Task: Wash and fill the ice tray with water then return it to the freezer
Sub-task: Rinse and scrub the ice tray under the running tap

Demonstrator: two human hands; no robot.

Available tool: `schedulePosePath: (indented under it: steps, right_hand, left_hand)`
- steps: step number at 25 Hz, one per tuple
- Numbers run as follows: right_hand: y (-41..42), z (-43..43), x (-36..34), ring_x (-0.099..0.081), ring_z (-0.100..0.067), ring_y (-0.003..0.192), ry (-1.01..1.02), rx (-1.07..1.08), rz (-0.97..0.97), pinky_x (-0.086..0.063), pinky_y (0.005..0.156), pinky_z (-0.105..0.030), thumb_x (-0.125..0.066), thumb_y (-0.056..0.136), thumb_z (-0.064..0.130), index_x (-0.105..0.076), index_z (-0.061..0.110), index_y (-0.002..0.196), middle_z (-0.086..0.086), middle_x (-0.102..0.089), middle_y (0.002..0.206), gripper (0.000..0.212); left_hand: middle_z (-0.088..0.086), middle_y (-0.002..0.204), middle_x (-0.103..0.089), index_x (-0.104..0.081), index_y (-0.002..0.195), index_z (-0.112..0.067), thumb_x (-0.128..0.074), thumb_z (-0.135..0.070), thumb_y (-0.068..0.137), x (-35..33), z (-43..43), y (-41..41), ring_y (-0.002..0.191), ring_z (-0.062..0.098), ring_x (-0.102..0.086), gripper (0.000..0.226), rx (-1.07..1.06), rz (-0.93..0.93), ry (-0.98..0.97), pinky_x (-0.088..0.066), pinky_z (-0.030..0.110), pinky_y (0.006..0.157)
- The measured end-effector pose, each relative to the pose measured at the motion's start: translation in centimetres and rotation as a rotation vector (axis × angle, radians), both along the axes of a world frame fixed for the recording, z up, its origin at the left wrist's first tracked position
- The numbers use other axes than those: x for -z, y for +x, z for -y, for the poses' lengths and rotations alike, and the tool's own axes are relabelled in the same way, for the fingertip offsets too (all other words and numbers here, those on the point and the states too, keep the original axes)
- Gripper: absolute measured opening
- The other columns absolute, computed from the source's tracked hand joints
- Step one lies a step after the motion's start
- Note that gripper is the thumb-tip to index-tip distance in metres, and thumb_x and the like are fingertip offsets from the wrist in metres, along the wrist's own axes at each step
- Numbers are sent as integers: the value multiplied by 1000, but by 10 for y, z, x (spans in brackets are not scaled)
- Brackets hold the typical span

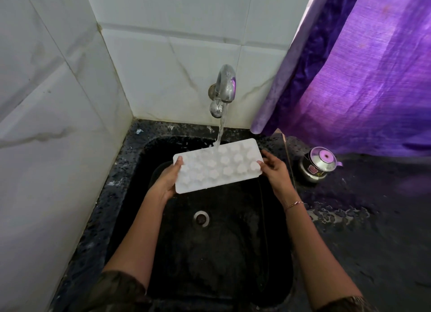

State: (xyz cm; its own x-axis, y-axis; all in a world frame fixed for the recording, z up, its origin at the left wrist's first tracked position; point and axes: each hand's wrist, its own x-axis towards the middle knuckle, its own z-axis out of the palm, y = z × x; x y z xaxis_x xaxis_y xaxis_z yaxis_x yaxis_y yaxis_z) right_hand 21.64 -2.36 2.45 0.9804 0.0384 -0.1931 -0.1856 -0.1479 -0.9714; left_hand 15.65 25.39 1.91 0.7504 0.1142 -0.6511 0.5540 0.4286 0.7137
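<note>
Water (220,129) runs in a steady stream from the curved chrome wall tap (225,84) and lands on the white plastic ice tray with rows of small moulded shapes (217,169), which sits between the two hands, held roughly level above the black stone sink (210,260).

The left hand (166,179) grips the tray's left short end, with the thumb on top near the corner and the fingers curled underneath. The right hand (275,171) holds the opposite short end, fingertips on the edge and the palm just outside it. The stream strikes the far long side, about midway between the hands.

By my reading the task is in its early-to-middle part: the tray is out of the freezer and under the tap, so rinsing or filling is under way (which of the two I cannot tell, nor whether the moulded shapes face up as hollows or down as bumps). No soap or sponge shows. What remains, as I judge it, is getting every cell evenly full, shutting off the tap, and carrying the tray level to the freezer, which is not in view.

Below the hands lies the round metal drain (201,218). Just beyond the right hand, a lidded steel pot (318,164) stands on the dark speckled bench (373,230), and a purple curtain (373,66) hangs above it.
</note>
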Motion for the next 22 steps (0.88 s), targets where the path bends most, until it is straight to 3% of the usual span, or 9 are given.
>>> schedulePosePath:
  steps: [3,5,10,13,15,17,19,20,22]
  right_hand:
    - [-3,-1,0,-63,-18,96,-88,12,39,-53,82,-21,-53,93,5,-54,2,128,-10,-66,115,36]
    - [-5,-8,-2,-63,-16,94,-134,23,53,-53,76,-14,-53,93,5,-58,2,124,-8,-66,112,31]
    - [2,-41,-2,-58,-20,93,-428,5,131,-48,88,-30,-61,89,12,-64,8,117,-7,-60,106,28]
    - [3,-62,0,-59,-27,77,-507,-14,177,-52,75,-36,-61,89,13,-69,12,107,-11,-59,92,20]
    - [2,-68,2,-63,-26,76,-463,-17,160,-54,69,-30,-61,89,11,-70,12,103,-14,-63,93,17]
    - [2,-70,8,-64,-24,84,-423,-38,149,-53,78,-31,-62,86,6,-71,11,101,-13,-64,97,18]
    - [-2,-72,11,-63,-22,95,-291,-64,94,-52,87,-31,-64,85,3,-72,13,100,-10,-64,105,20]
    - [-5,-73,11,-62,-21,98,-203,-60,47,-51,88,-27,-62,86,1,-71,12,100,-10,-63,109,20]
    - [-8,-73,11,-63,-19,95,10,-29,-88,-53,82,-25,-53,91,-1,-68,4,106,-9,-62,109,21]
  left_hand:
    - [8,110,-66,-60,109,-14,-37,-50,98,-5,6,8,87,21,-64,44,81,-82,151,-51,36,70]
    - [7,115,-63,-54,120,-15,-33,-52,98,-7,4,9,93,23,-62,47,76,-85,184,-51,38,77]
    - [4,126,-56,-47,135,-13,-14,-60,96,-9,-17,2,119,28,-54,70,-65,-53,116,-46,37,84]
    - [11,135,-51,-40,141,-15,-8,-74,86,-1,-38,-8,128,33,-47,87,-162,-78,20,-41,48,93]
    - [17,132,-49,-38,141,-16,-9,-77,84,3,-51,-15,126,42,-46,88,-176,-75,-103,-40,58,95]
    - [22,132,-47,-50,128,-14,-24,-65,93,2,-57,-23,113,46,-55,67,-203,-19,-234,-51,57,84]
    - [22,124,-52,-55,108,-15,-39,-33,98,0,-56,-28,88,38,-67,26,-306,78,-303,-59,50,65]
    - [19,120,-55,-54,111,-16,-40,-19,96,0,-54,-28,84,35,-67,20,-365,128,-329,-59,49,61]
    - [13,113,-59,-45,124,-20,-36,-6,93,2,-53,-27,90,32,-63,35,-438,208,-334,-59,46,61]
